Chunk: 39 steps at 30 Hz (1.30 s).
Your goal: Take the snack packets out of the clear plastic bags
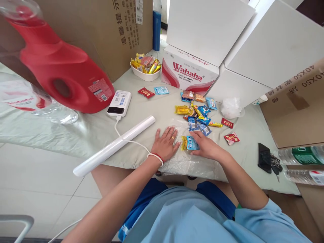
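My left hand point(165, 144) lies palm down on the cloth with its fingers spread, beside the left edge of a clear plastic bag point(188, 165). My right hand point(208, 145) has its fingers and thumb around the right end of a small blue snack packet point(192, 143). A yellow-wrapped snack point(184, 143) sits against that packet's left side, and both are over the clear bag. Just beyond is a loose pile of wrapped snacks, among them a yellow packet point(183, 110) and a blue packet point(203, 110). Two red packets point(231, 138) point(227, 123) lie to the right.
Farther back are a white basket point(146, 76) of snacks and a Wahaha carton point(188, 69). On the left stand a red jug point(68, 74), a cabled power bank point(119, 103) and a white tube point(113, 146). A phone-like black object point(264, 158) and bottles point(307, 155) are right.
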Each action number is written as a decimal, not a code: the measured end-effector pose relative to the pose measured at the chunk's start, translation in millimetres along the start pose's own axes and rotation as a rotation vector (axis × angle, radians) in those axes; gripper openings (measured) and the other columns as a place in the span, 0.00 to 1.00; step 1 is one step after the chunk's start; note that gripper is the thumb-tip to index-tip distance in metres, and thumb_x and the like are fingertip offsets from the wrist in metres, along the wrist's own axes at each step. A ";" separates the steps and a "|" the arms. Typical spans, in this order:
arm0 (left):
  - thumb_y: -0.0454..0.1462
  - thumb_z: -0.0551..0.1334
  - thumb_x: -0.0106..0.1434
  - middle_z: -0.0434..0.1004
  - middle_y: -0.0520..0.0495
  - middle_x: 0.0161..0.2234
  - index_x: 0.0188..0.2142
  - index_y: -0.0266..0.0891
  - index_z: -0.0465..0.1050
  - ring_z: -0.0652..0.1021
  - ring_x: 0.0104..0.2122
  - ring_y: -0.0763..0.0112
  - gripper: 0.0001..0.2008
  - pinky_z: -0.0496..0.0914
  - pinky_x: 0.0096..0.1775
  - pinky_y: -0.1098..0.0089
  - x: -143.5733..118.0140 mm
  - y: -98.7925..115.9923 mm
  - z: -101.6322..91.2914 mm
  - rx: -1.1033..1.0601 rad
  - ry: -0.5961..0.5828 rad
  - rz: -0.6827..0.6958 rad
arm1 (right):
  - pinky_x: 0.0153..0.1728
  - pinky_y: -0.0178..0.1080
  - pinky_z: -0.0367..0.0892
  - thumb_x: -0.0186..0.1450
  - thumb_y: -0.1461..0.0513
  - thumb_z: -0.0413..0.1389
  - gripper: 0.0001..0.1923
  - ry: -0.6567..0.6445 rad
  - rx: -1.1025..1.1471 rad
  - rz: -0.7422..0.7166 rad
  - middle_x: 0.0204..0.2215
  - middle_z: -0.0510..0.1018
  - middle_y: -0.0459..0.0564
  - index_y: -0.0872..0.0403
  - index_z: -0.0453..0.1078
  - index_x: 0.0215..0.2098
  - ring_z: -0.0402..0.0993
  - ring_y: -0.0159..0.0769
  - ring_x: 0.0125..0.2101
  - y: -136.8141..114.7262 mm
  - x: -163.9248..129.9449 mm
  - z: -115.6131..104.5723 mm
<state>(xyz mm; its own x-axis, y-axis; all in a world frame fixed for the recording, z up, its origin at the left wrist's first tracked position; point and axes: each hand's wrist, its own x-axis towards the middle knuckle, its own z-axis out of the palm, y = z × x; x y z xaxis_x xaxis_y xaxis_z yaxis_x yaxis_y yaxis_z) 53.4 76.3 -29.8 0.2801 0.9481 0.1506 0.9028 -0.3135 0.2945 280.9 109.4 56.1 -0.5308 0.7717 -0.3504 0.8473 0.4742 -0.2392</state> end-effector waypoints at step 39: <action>0.42 0.51 0.72 0.60 0.36 0.71 0.69 0.38 0.60 0.62 0.70 0.55 0.28 0.58 0.68 0.47 6.4 -16.3 -16.0 0.043 0.026 -0.067 | 0.58 0.48 0.70 0.71 0.65 0.57 0.22 0.212 0.207 -0.099 0.71 0.61 0.52 0.45 0.73 0.62 0.73 0.45 0.60 -1.3 -25.4 30.3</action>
<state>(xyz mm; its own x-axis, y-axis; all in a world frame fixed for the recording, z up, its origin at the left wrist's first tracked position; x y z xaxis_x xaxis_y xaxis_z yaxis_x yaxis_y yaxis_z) 35.3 86.6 -18.5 0.2111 0.9649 0.1563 0.9324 -0.2468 0.2640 292.7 76.3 37.9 -0.5767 0.8073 -0.1250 0.7584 0.4722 -0.4494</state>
